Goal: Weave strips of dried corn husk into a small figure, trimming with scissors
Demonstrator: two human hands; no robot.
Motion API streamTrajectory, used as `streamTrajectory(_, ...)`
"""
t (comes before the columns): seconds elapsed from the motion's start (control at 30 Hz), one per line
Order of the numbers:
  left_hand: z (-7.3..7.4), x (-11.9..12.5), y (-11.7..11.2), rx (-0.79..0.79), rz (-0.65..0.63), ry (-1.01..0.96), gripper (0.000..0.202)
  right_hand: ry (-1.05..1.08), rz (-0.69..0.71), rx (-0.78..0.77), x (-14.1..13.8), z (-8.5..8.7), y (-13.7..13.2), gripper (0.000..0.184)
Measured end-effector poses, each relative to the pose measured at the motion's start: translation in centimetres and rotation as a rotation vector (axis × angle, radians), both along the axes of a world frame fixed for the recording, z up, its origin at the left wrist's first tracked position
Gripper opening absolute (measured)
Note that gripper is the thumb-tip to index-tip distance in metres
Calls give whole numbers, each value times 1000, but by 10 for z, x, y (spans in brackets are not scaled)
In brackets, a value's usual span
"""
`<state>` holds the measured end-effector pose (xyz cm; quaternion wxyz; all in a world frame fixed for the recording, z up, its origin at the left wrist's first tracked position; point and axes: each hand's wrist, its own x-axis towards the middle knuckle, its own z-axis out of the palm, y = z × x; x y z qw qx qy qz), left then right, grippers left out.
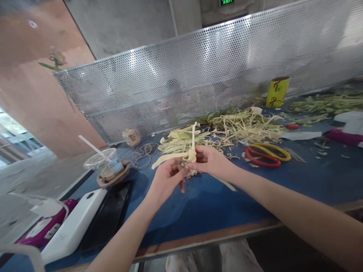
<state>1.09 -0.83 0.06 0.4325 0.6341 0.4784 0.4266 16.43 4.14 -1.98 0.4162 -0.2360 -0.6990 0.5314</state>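
Observation:
Both my hands meet above the blue table [215,204], pinching a knotted bundle of pale straw strips [190,153]. My left hand [167,177] is closed on the bundle from below, a long strip sticking out to the left. My right hand [211,160] grips the knot from the right, with one strip standing straight up. Just behind the hands lies a pile of pale green and yellow leaf strips [181,138].
Red and yellow scissors [266,154] lie to the right. More straw scraps [249,126] and a yellow roll [277,91] sit by the perforated metal screen [198,71]. At left are a plastic cup with a straw [104,160], twine [143,151], a white box [75,223] and a black tablet [109,213].

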Motion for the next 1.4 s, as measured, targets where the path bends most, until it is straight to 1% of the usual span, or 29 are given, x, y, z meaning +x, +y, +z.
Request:
streamTrajectory(0.1, -1, -1, 1, 28, 6, 77, 22, 4, -21, 3, -2, 0, -2, 31)
streamTrajectory(0.17, -2, -1, 0, 47, 16, 166, 22, 27, -40, -8, -2, 1, -2, 30)
streamTrajectory(0.27, -5, -1, -3, 37, -51, 317, 21, 144, -50, -52, -2, 4, -2, 26)
streamTrajectory(0.3, -5, -2, -4, 32, -74, 349, 20, 187, -48, -67, -2, 5, -1, 25)
streamTrajectory(0.37, -4, -2, -5, 48, -64, 383, 20, 243, -25, -86, -1, 9, -1, 24)
streamTrajectory(0.43, -2, -3, -6, 85, -38, 423, 21, 245, 8, -85, 0, 11, -2, 25)
streamTrajectory(0.47, -1, -3, -6, 93, -50, 449, 21, 237, 12, -81, 0, 12, -3, 26)
streamTrajectory(0.53, 1, -3, -7, 77, -133, 492, 21, 226, -10, -59, 1, 13, -4, 26)
streamTrajectory(0.63, 4, -3, -10, 32, -255, 502, 19, 213, -55, -16, 2, 12, -6, 24)
streamTrajectory(0.7, 6, -3, -12, 31, -292, 514, 19, 203, -54, -9, 2, 11, -6, 22)
streamTrajectory(0.73, 7, -3, -12, 61, -279, 516, 19, 194, -43, -20, 1, 10, -6, 23)
streamTrajectory(0.8, 8, -4, -10, 162, -185, 476, 23, 164, -1, -44, 1, 8, -6, 24)
streamTrajectory(0.87, 8, -6, -6, 238, -24, 355, 32, 115, 46, -53, -1, 7, -8, 25)
streamTrajectory(0.93, 6, -8, -3, 253, 97, 230, 39, 65, 80, -53, -2, 7, -10, 26)
streamTrajectory(0.97, 4, -9, -2, 256, 126, 198, 41, 56, 100, -59, -3, 7, -11, 27)
streamTrajectory(1.03, 2, -12, 0, 260, 134, 195, 41, 62, 128, -75, -4, 7, -13, 28)
streamTrajectory(1.13, -2, -15, 2, 280, 154, 214, 42, 81, 106, -90, -5, 6, -13, 24)
streamTrajectory(1.2, -3, -16, 4, 323, 202, 154, 44, 66, 97, -93, -5, 5, -13, 19)
streamTrajectory(1.27, -3, -15, 5, 337, 228, 66, 45, 56, 127, -87, -6, 4, -12, 17)
streamTrajectory(1.33, -3, -12, 4, 270, 178, 6, 45, 51, 136, -79, -6, 4, -12, 21)
streamTrajectory(1.4, -2, -7, 3, 169, 74, -63, 46, 61, 130, -81, -6, 4, -11, 26)
